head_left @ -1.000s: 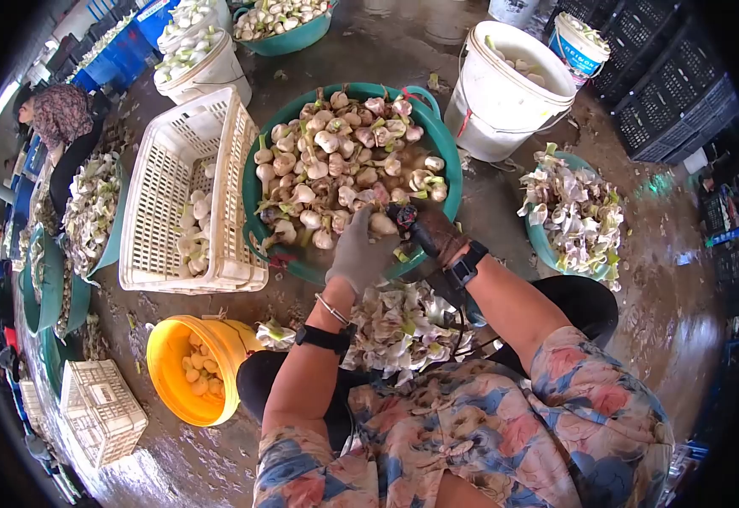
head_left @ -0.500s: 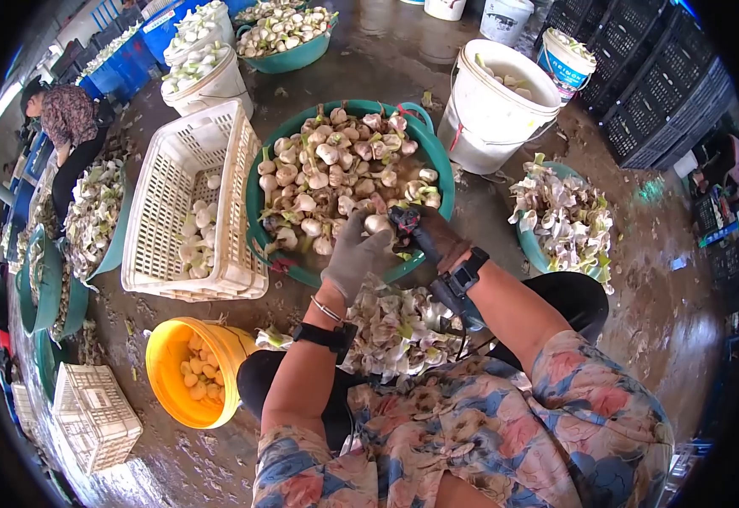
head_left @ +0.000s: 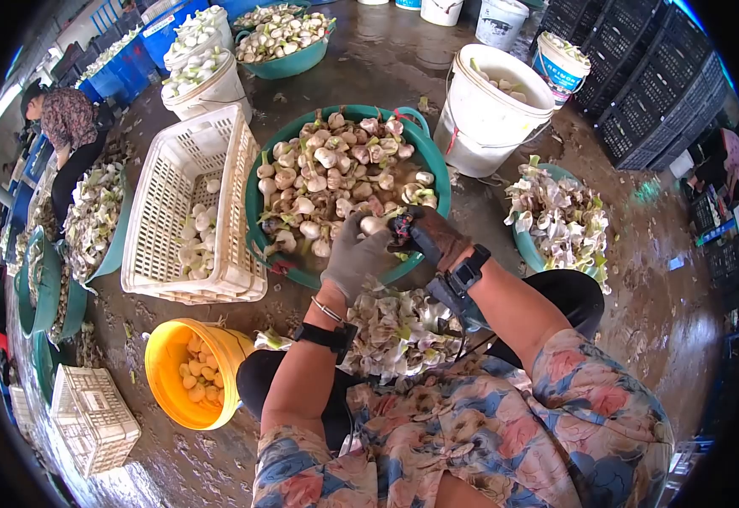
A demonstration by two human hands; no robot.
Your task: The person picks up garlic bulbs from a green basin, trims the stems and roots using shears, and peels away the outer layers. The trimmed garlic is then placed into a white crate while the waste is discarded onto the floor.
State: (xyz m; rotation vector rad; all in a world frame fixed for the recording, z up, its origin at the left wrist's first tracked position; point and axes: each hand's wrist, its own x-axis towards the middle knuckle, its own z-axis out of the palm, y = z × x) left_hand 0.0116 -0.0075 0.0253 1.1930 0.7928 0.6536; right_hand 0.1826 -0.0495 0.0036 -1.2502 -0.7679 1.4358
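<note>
My left hand point(head_left: 358, 256), in a grey glove, is closed around a whitish garlic bulb point(head_left: 373, 225) over the near side of a green tub point(head_left: 442, 182). Against the bulb's right side presses my right hand point(head_left: 430, 237), in a dark, stained glove with its fingers curled. A small dark, reddish object shows at those fingertips; I cannot tell what it is. Many garlic bulbs point(head_left: 327, 158) with short stems fill the tub in front of both hands. Below my wrists lies a heap of peeled-off garlic skins and leaves point(head_left: 403, 326).
Left of the tub stands a white crate point(head_left: 154, 207) with some peeled bulbs, and a yellow bucket point(head_left: 159, 372) holding peeled pieces. White bucket point(head_left: 492, 127) and a basin of skins point(head_left: 526, 245) are on the right. A seated person point(head_left: 69, 127) works at far left; black crates point(head_left: 657, 102) stack at right.
The view has tilted slightly. Both hands stay together at the bulb, which has turned a little and sits deeper between the fingers.
</note>
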